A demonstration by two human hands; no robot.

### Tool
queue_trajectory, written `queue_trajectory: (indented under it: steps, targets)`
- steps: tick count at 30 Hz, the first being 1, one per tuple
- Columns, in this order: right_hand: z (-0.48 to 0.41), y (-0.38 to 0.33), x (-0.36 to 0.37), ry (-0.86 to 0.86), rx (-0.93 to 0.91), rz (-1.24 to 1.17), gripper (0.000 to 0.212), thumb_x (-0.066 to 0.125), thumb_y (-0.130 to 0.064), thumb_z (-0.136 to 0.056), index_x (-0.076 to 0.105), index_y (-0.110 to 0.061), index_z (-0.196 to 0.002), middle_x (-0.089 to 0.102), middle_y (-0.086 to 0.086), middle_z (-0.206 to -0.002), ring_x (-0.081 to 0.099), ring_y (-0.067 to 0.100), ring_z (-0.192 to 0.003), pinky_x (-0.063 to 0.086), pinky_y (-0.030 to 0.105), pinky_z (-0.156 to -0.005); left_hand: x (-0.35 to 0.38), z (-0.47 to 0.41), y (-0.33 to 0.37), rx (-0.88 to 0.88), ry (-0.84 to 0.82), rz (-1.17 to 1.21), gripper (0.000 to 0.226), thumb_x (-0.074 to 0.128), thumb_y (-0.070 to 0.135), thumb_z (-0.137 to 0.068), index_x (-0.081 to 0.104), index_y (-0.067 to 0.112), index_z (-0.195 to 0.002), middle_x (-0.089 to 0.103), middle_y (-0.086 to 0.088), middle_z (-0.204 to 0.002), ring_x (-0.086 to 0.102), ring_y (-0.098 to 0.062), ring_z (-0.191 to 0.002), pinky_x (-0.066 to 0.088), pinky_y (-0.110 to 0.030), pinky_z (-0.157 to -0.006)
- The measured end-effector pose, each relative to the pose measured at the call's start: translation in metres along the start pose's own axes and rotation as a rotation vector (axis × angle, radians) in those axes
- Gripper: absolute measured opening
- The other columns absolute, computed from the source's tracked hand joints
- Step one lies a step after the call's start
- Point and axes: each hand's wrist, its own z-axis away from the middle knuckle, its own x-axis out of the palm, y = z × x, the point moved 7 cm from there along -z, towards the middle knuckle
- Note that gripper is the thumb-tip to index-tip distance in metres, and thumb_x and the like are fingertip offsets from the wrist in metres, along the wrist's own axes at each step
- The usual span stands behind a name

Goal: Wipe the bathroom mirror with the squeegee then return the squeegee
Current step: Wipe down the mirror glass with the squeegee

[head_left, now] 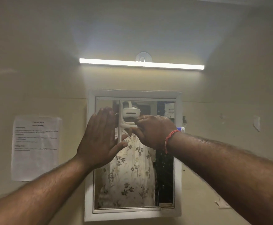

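The bathroom mirror (165, 181) hangs on the wall in a white frame (90, 192) and reflects a person in a floral shirt. A white squeegee (120, 125) stands with its blade upright against the upper left part of the glass. My right hand (150, 132) is shut on its handle, which points to the right. My left hand (100, 140) is open and flat, fingers up, over the mirror's left edge just beside the blade. Water drops speckle the dark right side of the glass.
A lit tube light (141, 64) runs across the wall above the mirror. A printed paper sheet (35, 148) is taped to the wall on the left. A small blue and white object (181, 129) sits by the frame's right edge.
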Motion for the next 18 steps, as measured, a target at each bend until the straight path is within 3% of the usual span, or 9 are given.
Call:
queue_trajectory:
  steps: [4,9,12,14,16,18]
  targets:
    - [0.018,0.028,-0.005,-0.021,0.031,0.038,0.069,0.019,-0.077,-0.103,0.074,-0.034,-0.106,0.074,-0.010,-0.110,0.071,0.019,-0.088,0.059,0.038,-0.071,0.001,-0.019,0.032,0.022,0.003,0.069,0.106,0.013,0.090,-0.107,-0.021,0.022,-0.181,-0.024,-0.007,-0.191,-0.014,-0.031,-0.180,0.010,-0.064,-0.145]
    - [0.043,0.063,-0.014,-0.029,0.033,0.077,0.064,0.022,-0.073,-0.104,0.073,-0.036,-0.116,0.074,-0.014,-0.117,0.071,0.016,-0.089,0.058,0.034,-0.067,0.012,-0.039,0.067,0.044,-0.027,0.053,0.116,0.012,0.091,-0.107,-0.006,0.006,-0.182,-0.019,-0.015,-0.192,-0.014,-0.035,-0.180,0.012,-0.065,-0.144]
    - [0.060,0.084,-0.024,-0.064,0.051,0.098,0.057,0.027,-0.069,-0.108,0.070,-0.035,-0.122,0.073,-0.010,-0.106,0.063,0.016,-0.076,0.040,0.026,-0.057,0.015,-0.049,0.087,0.058,-0.011,0.072,0.115,0.015,0.091,-0.107,-0.005,0.006,-0.183,-0.018,-0.015,-0.192,-0.013,-0.034,-0.180,0.013,-0.065,-0.144]
    - [0.071,0.097,-0.030,-0.102,0.083,0.112,0.055,0.026,-0.070,-0.108,0.067,-0.036,-0.124,0.070,-0.005,-0.090,0.061,0.017,-0.070,0.039,0.026,-0.056,0.017,-0.055,0.098,0.061,0.001,0.087,0.115,0.016,0.091,-0.107,-0.006,0.008,-0.183,-0.019,-0.014,-0.192,-0.014,-0.033,-0.180,0.011,-0.064,-0.145]
    - [0.081,0.109,-0.036,-0.129,0.124,0.134,0.054,0.025,-0.072,-0.108,0.067,-0.037,-0.101,0.064,-0.004,-0.080,0.060,0.016,-0.068,0.041,0.029,-0.058,0.018,-0.060,0.110,0.067,0.012,0.104,0.114,0.015,0.090,-0.107,-0.006,0.008,-0.183,-0.018,-0.014,-0.192,-0.014,-0.033,-0.180,0.010,-0.063,-0.145]
    - [0.090,0.121,-0.041,-0.153,0.163,0.153,0.058,0.027,-0.072,-0.109,0.052,-0.032,-0.075,0.058,-0.004,-0.072,0.055,0.014,-0.062,0.039,0.030,-0.058,0.019,-0.064,0.123,0.082,0.023,0.113,0.113,0.015,0.089,-0.108,-0.005,0.007,-0.183,-0.018,-0.015,-0.192,-0.013,-0.034,-0.180,0.011,-0.064,-0.145]
